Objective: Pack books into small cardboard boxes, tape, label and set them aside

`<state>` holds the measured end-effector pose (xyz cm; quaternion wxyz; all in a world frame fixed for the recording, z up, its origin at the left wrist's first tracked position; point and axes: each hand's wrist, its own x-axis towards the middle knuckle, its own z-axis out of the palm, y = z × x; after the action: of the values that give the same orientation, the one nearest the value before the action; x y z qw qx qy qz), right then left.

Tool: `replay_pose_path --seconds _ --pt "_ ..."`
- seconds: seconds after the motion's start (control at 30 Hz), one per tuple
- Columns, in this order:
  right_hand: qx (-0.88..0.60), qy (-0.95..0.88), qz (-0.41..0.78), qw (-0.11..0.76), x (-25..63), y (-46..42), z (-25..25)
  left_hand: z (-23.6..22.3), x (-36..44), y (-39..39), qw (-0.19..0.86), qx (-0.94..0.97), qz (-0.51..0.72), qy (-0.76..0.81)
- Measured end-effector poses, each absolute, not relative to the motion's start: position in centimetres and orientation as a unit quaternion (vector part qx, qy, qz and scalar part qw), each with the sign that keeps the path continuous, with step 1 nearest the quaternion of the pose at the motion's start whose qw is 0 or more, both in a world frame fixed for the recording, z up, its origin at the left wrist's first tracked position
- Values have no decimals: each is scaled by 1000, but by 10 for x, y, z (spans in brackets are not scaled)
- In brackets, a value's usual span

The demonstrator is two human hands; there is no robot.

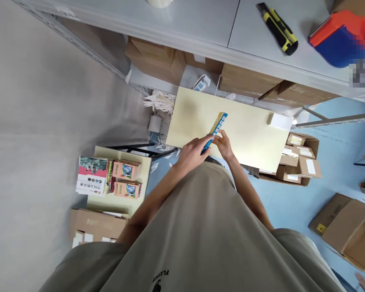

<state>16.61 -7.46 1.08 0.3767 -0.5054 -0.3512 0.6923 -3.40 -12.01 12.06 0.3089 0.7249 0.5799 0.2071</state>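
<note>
Left hand (193, 154) is wrapped round the blue box (220, 121), near end. Right hand (224, 146)'s half-curled at its side, can't tell if it's gripping.

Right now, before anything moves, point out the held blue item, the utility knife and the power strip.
Blue item (220, 125): head view, on its lettered blue side.
Utility knife (278, 30): head view, middle of its handle.
Power strip (201, 84): head view, on its socket face.

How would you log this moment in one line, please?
Left hand: gripping blue item, near end | Right hand: at item's right side | Table: beneath
</note>
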Motion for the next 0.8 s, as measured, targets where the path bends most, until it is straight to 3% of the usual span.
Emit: replay_pose_path --seconds 0.13,0.33,0.63,0.8 --pt "-507 -355 687 380 168 -66 -9 100 -36 -113 288 683 252 622" --pt "-562 -422 638 314 154 -25 -45 19 -92 -64 351 480 313 741" --pt "-687 -531 463 179 77 58 -77 -70 -137 14 432 423 326 727" --pt "-727 -578 355 106 56 67 -80 -104 -159 15 500 371 328 710"
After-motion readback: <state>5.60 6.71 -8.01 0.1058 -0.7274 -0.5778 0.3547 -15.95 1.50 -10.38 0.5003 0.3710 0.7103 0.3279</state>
